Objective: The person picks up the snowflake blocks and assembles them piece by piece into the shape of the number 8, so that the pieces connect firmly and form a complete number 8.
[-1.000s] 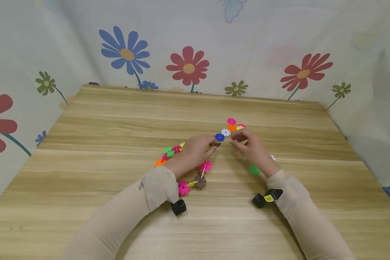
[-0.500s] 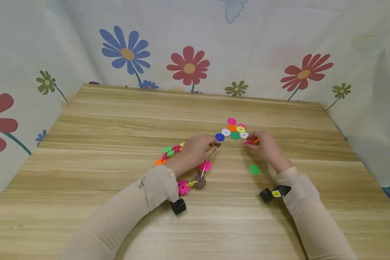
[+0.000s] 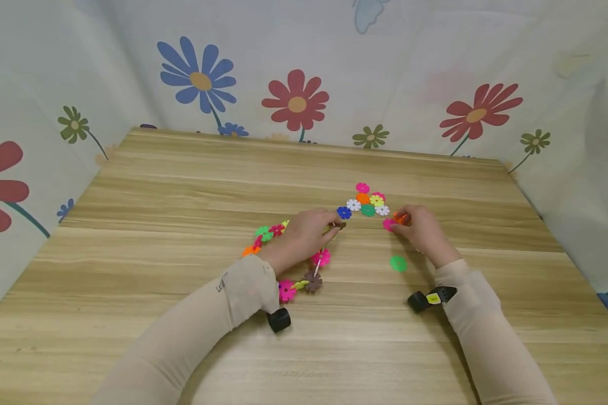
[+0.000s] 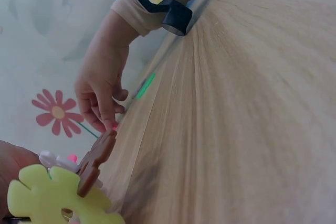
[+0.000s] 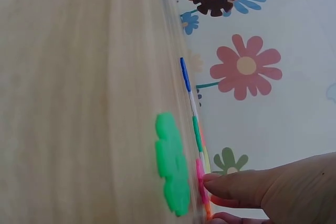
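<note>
My left hand (image 3: 309, 233) pinches one end of a chain of interlocked plastic flower discs. At that end are a brown disc (image 4: 97, 162) and a yellow disc (image 4: 50, 195); my palm hides part of the chain. To the right, my right hand (image 3: 425, 232) is low at the table, its thumb and fingers pinching a pink flower disc (image 3: 389, 224). An orange disc (image 3: 399, 217) sits partly under those fingers. In the right wrist view, the thumb (image 5: 231, 184) presses against the pink disc's edge. A loose green disc (image 3: 398, 263) lies nearer me.
Several loose discs lie flat in a cluster beyond my hands, among them a blue one (image 3: 344, 212), a white one (image 3: 353, 205) and a teal one (image 3: 367, 210). The rest of the chain, with a pink disc (image 3: 286, 291), curves under my left forearm on the wooden table (image 3: 182, 185).
My right hand has moved right and slightly toward me from over the cluster, uncovering white and teal discs. The pink and orange discs now lie flatter. My left hand stays put.
</note>
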{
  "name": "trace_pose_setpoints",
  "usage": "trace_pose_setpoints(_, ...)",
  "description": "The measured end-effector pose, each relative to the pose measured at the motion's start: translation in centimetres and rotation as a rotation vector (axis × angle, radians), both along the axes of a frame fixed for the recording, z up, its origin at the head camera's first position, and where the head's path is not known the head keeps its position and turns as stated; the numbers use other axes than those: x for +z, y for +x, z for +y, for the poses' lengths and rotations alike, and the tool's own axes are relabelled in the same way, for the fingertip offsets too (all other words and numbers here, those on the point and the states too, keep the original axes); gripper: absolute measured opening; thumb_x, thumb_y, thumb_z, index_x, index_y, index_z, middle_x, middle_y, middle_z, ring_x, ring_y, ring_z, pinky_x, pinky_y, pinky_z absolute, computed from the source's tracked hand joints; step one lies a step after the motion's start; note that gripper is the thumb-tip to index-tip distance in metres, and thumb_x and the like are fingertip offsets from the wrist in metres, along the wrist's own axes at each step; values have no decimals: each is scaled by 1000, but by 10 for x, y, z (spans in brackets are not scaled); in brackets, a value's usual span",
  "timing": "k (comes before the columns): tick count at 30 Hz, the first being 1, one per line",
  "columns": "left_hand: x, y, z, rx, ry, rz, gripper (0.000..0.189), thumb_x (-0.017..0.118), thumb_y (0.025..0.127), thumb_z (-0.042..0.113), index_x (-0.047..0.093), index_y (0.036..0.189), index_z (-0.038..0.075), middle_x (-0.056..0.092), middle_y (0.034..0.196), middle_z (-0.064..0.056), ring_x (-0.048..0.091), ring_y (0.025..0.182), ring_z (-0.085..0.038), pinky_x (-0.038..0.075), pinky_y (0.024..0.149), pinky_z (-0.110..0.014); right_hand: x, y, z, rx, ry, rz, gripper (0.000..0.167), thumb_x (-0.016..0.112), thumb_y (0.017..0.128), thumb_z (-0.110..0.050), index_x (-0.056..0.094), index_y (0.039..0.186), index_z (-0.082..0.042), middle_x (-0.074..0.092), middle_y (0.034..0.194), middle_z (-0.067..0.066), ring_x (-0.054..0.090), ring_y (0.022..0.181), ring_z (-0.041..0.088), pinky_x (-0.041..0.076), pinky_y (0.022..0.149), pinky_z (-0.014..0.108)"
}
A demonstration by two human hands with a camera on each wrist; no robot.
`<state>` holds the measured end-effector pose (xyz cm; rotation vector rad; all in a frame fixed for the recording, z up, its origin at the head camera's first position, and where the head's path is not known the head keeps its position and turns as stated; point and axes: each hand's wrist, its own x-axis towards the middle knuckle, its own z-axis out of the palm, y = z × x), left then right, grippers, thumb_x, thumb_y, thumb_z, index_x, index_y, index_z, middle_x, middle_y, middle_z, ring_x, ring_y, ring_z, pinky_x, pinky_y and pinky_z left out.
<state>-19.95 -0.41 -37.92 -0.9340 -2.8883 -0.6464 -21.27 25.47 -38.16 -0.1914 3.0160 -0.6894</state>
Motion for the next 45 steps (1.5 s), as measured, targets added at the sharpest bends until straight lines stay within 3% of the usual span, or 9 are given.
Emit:
trace_pose_setpoints(8,-1,0,0,-8,3,-7,18,59,96,23,68,108,13,72,104,-2,68,93,-18,55,79,-33,-2,-3,4,-38,3,-34,36,65,92,-21,57,116,5,58,100,22,52,86,30,44,74,35)
trace_pose_setpoints(14,0,0,0,-14,-1,-8,17,59,96,24,68,107,14,72,102,-2,67,88,-16,54,74,-31,-2,-4,4,-28,9,-33,35,66,91,-21,58,115,4,59,95,20,51,82,27,41,69,31)
trace_pose_setpoints(29,2,1,0,-33,5,-29,18,59,96,24,69,107,13,72,102,-3,66,88,-17,54,74,-31,-6,-4,6,-72,28,7,33,61,93,-16,56,116,7,54,100,25,49,90,33,44,77,43)
trace_pose_setpoints(40,2,1,-1,-36,3,-36,18,59,96,24,68,107,13,72,103,-2,66,86,-16,54,72,-30,-5,-3,3,6,-5,8,37,69,89,-28,62,112,0,57,103,21,53,93,33,45,81,43)
trace_pose_setpoints(45,2,0,-1,-35,-3,-33,18,59,96,25,68,107,14,72,103,-2,66,85,-15,53,70,-29,-5,-3,2,52,-15,5,33,70,89,-25,63,110,0,57,100,19,54,91,31,44,79,40)
